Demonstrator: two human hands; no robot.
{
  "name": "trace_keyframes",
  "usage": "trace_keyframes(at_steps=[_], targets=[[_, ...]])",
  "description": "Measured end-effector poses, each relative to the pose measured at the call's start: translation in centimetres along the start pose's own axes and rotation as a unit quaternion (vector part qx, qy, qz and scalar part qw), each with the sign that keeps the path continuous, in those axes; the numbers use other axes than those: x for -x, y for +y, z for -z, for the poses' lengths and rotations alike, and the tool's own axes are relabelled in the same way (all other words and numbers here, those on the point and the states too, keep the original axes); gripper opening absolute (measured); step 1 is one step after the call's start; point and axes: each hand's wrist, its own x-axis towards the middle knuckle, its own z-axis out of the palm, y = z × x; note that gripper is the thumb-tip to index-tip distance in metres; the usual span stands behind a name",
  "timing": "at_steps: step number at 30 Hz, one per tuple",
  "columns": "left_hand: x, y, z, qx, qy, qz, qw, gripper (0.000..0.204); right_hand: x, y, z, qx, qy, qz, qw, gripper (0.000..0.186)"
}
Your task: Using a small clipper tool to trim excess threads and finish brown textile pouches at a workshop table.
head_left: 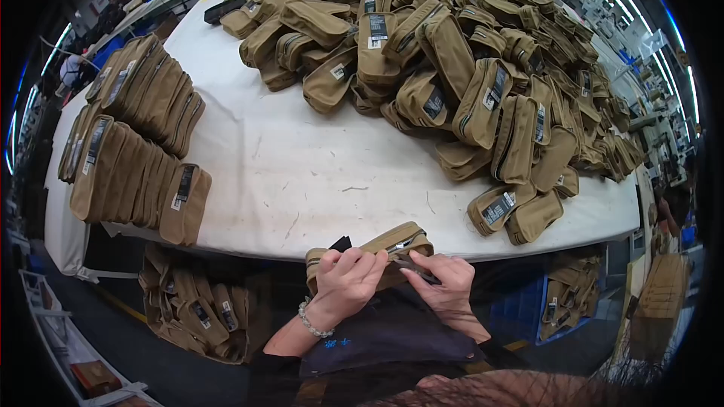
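A tan zippered pouch (411, 232) is at the table's near edge, in front of my body. My left hand (348, 283) is closed on its left part, the fingers bent over its upper side. A black tag (341, 243) sticks up from the pouch behind that hand. My right hand (446, 280) is closed at the pouch's right side, thumb and forefinger close to the zipper. A slim dark tool (424, 274) shows under those fingers; its exact kind is hard to make out. The pouch's lower part is hidden by both hands.
A big heap of tan pouches (483, 53) covers the far and right side of the white table (302, 173). Stacked pouches (124, 169) stand in rows at the left. Below the table are a box of pouches (204, 309) at left and a blue crate (541, 309) at right.
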Motion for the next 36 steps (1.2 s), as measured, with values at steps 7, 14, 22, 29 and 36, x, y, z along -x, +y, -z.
trace_keyframes(at_steps=[7, 14, 22, 29, 36], targets=[[0.11, -0.02, 0.12, -0.009, 0.008, 0.000, 1.000, 0.016, -0.19, -0.16, -0.13, -0.001, -0.004, 0.003, 1.000, 0.027], [0.06, 0.09, 0.21, -0.012, 0.011, 0.000, 1.000, 0.015, -0.25, 0.14, -0.06, -0.005, -0.013, 0.010, 1.000, 0.027], [-0.09, 0.29, 0.29, -0.018, 0.008, -0.007, 1.000, 0.016, -0.18, 0.06, -0.16, -0.041, -0.014, -0.022, 0.999, 0.025], [-0.35, 0.34, 0.32, -0.027, 0.007, -0.013, 1.000, 0.017, -0.21, -0.22, 0.10, -0.016, -0.015, -0.030, 0.999, 0.026], [-0.10, 0.44, 0.10, -0.026, 0.003, -0.014, 1.000, 0.017, -0.11, -0.15, -0.04, -0.026, -0.020, -0.035, 0.999, 0.024]])
